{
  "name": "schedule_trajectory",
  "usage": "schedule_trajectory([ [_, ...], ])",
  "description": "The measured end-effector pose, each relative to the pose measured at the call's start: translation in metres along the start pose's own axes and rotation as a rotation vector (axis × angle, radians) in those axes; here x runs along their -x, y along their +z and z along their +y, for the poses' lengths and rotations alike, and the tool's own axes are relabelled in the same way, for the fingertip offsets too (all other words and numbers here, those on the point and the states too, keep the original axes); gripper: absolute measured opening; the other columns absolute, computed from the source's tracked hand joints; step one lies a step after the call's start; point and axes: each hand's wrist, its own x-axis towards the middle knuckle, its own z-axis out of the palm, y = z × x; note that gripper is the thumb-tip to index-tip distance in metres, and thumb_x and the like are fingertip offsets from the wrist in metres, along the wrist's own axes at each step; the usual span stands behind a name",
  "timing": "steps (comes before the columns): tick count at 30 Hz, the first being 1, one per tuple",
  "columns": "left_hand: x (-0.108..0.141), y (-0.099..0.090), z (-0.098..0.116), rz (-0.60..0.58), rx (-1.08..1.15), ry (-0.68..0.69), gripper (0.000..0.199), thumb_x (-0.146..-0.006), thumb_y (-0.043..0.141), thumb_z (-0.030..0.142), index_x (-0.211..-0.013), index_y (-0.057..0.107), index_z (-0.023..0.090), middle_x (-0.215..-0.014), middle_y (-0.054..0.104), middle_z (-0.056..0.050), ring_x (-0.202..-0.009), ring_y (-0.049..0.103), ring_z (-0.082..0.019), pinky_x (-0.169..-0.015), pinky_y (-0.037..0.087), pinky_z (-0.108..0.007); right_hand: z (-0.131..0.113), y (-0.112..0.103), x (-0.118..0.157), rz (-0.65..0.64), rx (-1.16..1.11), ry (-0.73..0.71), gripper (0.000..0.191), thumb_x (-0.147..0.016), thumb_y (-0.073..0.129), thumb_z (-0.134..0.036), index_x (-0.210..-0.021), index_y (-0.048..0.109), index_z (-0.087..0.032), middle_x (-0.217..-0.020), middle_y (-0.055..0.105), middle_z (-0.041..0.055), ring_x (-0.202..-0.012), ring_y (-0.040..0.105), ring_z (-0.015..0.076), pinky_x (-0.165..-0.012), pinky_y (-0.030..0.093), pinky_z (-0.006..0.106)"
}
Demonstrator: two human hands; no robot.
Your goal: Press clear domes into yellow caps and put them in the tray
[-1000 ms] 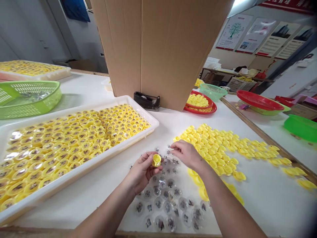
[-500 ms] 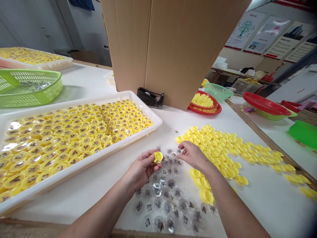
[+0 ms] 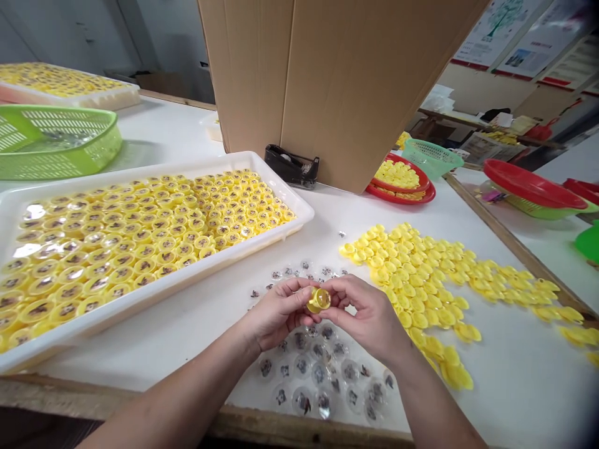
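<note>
Between both hands is a small yellow cup (image 3: 319, 300) with something clear and shiny over its face. My left hand (image 3: 281, 312) pinches the cup from the left. The fingertips of my right hand (image 3: 362, 312) are closed at the cup's right side, on what seems to be a clear cover. Under and around the hands lie many clear round pieces (image 3: 302, 365) with small dark pictures. To the right spreads a pile of loose yellow cups (image 3: 421, 280). A white tray (image 3: 299, 218) at the left holds rows of yellow cups with pictures in them.
A tall cardboard sheet (image 3: 327, 87) stands behind, with a black tape dispenser (image 3: 292, 167) at its foot. A green basket (image 3: 100, 146) is at the far left. Red plates (image 3: 423, 193) with yellow pieces and a mint basket (image 3: 433, 159) sit at the back right.
My right hand has moved from the clear pieces to the yellow cup, which now has a shiny face. My left hand has shifted slightly right with the cup. The view has tilted down a little.
</note>
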Motion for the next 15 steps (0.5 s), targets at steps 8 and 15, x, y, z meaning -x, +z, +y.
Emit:
schedule_trajectory([
  [8, -0.0013, 0.0004, -0.0032, 0.017, 0.005, -0.015, 0.024, -0.074, 0.072, 0.03, -0.089, 0.064, 0.013, -0.075, 0.064, -0.005, -0.058, 0.059, -0.008, -0.053, 0.047, -0.015, -0.0116, -0.002, 0.0017, -0.046, 0.086, -0.046, 0.034, -0.079, 0.064, -0.02, -0.111, 0.064, -0.029, -0.093, 0.064, 0.0024, -0.079, 0.06, 0.0152, -0.068, 0.054, 0.03],
  [15, -0.0006, 0.0007, -0.0024, 0.01, -0.005, -0.025, 0.027, -0.073, 0.072, 0.033, -0.088, 0.063, 0.012, -0.075, 0.064, -0.005, -0.058, 0.061, -0.009, -0.051, 0.047, -0.015, -0.0088, 0.0003, 0.0057, 0.02, 0.119, -0.07, 0.03, -0.079, 0.062, -0.015, -0.106, 0.065, -0.027, -0.099, 0.063, 0.0039, -0.088, 0.062, 0.0176, -0.077, 0.055, 0.035],
])
